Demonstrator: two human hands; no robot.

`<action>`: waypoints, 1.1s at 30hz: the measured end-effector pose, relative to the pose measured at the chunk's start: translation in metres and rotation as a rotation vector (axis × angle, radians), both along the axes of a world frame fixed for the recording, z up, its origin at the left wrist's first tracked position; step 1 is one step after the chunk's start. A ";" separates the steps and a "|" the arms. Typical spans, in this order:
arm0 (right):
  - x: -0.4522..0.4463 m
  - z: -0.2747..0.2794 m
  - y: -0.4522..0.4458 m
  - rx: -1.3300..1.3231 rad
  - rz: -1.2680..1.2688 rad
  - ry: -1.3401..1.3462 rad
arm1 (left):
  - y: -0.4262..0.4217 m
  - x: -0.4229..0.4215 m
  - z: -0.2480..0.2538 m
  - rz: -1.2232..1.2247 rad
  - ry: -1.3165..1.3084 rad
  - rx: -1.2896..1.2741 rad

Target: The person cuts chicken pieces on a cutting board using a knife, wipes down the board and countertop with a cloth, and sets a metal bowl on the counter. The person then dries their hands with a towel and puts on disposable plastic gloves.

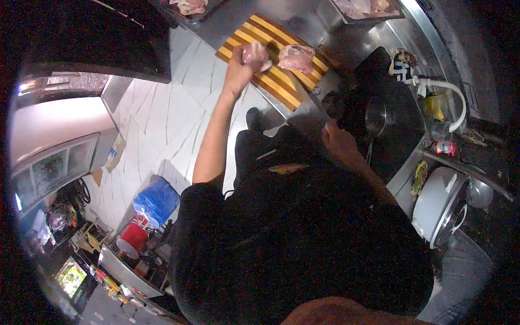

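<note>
My left hand (240, 67) is closed on a piece of raw meat (257, 54) above the left part of a striped wooden cutting board (268, 31). A second piece of raw meat (297, 58) lies on the board, to the right of the held one. My right hand (337, 139) is wrapped round the handle of a knife (311, 105). The wide blade points up and left, its tip near the board's lower right edge. The meat in my left hand is slightly blurred.
Trays of raw meat stand at the top left (189, 6) and top right (368, 8). A metal pan (376, 116) is right of the knife. A white faucet (460, 103) and a white pot (439, 200) are further right. A blue bag (156, 201) stands lower left.
</note>
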State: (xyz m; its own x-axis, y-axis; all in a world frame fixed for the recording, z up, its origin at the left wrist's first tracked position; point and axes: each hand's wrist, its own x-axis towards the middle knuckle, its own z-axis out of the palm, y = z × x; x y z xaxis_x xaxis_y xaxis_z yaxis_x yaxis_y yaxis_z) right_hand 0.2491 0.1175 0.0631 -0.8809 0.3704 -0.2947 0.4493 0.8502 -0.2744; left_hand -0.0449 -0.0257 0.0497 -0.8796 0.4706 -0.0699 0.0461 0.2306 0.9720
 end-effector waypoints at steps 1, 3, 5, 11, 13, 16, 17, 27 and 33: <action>-0.002 0.002 0.000 -0.017 -0.009 0.009 | 0.002 -0.006 0.012 -0.055 -0.192 0.057; -0.002 0.005 0.000 -0.043 -0.021 0.031 | 0.001 -0.017 0.035 -0.302 -0.606 0.255; -0.001 0.007 -0.001 -0.065 -0.024 0.066 | 0.004 -0.009 0.011 -0.274 -0.637 0.269; -0.017 0.028 -0.013 -0.190 -0.035 0.283 | 0.000 0.020 -0.052 -0.131 -0.398 0.209; -0.033 0.040 -0.022 -0.215 -0.021 0.265 | -0.003 0.023 -0.059 -0.149 -0.330 0.063; -0.049 0.033 -0.022 -0.251 0.047 0.360 | -0.001 0.024 -0.069 -0.121 -0.240 0.068; -0.051 0.029 -0.022 -0.262 0.078 0.412 | -0.001 0.023 -0.072 -0.120 -0.217 0.035; -0.126 -0.010 -0.033 -0.138 -0.005 0.116 | 0.003 0.023 -0.053 -0.125 0.011 -0.344; -0.212 -0.015 -0.006 -0.308 0.083 0.239 | 0.010 0.025 -0.052 -0.023 0.001 -0.432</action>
